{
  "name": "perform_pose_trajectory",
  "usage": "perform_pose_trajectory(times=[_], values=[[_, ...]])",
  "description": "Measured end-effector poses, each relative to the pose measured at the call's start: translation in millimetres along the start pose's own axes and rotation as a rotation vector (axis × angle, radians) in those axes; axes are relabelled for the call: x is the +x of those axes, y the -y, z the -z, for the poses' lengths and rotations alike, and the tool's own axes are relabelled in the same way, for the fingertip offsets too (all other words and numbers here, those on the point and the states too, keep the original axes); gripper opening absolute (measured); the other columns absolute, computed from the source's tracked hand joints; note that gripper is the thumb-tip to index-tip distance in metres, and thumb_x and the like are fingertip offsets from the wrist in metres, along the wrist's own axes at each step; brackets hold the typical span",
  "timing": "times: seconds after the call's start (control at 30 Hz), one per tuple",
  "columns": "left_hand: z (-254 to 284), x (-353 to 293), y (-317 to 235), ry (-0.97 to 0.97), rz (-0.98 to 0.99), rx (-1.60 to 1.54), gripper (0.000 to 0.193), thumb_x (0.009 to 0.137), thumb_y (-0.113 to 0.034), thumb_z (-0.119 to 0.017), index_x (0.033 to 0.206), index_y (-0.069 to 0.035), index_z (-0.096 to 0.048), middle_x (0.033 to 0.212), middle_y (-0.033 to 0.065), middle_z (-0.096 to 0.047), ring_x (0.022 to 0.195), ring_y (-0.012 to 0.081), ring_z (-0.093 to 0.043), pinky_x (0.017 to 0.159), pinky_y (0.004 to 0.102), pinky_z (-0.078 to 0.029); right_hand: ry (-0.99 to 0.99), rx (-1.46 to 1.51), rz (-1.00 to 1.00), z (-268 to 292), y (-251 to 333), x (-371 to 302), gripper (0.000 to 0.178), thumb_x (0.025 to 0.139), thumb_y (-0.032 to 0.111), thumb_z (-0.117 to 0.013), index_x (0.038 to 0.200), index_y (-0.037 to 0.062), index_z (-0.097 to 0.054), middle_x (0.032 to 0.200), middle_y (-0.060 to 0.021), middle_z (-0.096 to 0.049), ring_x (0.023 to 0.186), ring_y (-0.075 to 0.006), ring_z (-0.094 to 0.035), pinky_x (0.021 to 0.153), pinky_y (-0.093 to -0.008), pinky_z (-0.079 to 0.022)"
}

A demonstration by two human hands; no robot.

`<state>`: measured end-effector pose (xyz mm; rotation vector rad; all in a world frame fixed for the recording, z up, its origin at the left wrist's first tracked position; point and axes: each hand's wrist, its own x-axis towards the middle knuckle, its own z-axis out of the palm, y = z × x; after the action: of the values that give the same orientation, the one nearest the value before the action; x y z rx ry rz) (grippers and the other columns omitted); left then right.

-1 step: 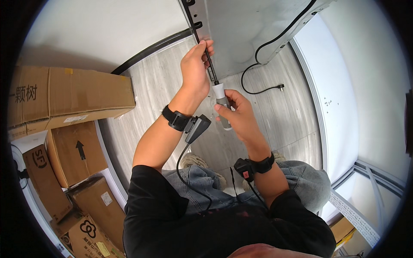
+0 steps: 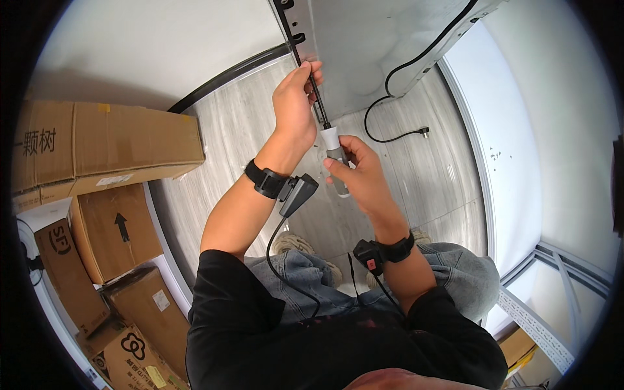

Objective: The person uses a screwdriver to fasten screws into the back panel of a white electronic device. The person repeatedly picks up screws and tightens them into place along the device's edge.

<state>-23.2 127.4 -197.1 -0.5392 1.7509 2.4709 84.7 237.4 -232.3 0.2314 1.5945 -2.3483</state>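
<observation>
A screwdriver (image 2: 335,156) with a grey and white handle and a long dark shaft slants up and away from me. Its handle is wrapped by the fingers of my right hand (image 2: 363,170). Farther up, the fingers of my left hand (image 2: 296,107) close around the shaft, beside the edge of a grey metal appliance panel (image 2: 357,58). The screwdriver's tip is hidden behind my left fingers, so I cannot tell what it touches. Dark fittings and small holes line the panel's left edge above that hand.
A black power cord (image 2: 416,55) runs down the panel, its plug (image 2: 424,132) lying on the grey wood-look floor (image 2: 227,136). Cardboard boxes (image 2: 136,140) are stacked at the left. White metal framing (image 2: 533,318) stands at the lower right. Cables hang from both wrist straps.
</observation>
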Motion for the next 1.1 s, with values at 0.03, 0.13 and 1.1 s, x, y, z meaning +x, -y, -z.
perform_pose_trajectory(times=[0.03, 0.13, 1.1], values=[[0, 1, 1, 0.004, -0.006, 0.001, 0.024, 0.092, -0.024, -0.048, 0.099, -0.006, -0.061, 0.091, 0.0011, -0.059, 0.088, 0.0129, -0.053, 0.08, 0.0294, -0.039, -0.001, -0.014, 0.006, 1, 0, 0, 0.035, 0.078, 0.006, -0.066, 0.109, -0.0037, -0.054, 0.084, -0.0056, -0.054, 0.067, -0.0099, -0.053, 0.055, -0.0238, -0.046], [3, 0, 2, 0.0, -0.028, 0.0, 0.024, 0.092, -0.025, -0.047, 0.097, -0.006, -0.06, 0.091, 0.0021, -0.059, 0.089, 0.0144, -0.053, 0.081, 0.0303, -0.039, -0.017, -0.034, 0.043, 0, -3, -1, 0.033, 0.075, 0.005, -0.067, 0.105, -0.0028, -0.055, 0.082, -0.0055, -0.054, 0.064, -0.01, -0.053, 0.054, -0.0241, -0.044], [-83, -10, 35, 0.604, 0.118, -0.056, 0.024, 0.086, -0.016, -0.062, 0.106, -0.004, -0.062, 0.087, 0.0007, -0.058, 0.082, 0.0142, -0.054, 0.075, 0.0274, -0.042, -0.525, 0.156, 0.175, 47, 3, -88, 0.028, 0.073, 0.005, -0.066, 0.1, 0.0008, -0.058, 0.084, -0.0046, -0.056, 0.07, -0.0123, -0.055, 0.052, -0.0265, -0.049]])
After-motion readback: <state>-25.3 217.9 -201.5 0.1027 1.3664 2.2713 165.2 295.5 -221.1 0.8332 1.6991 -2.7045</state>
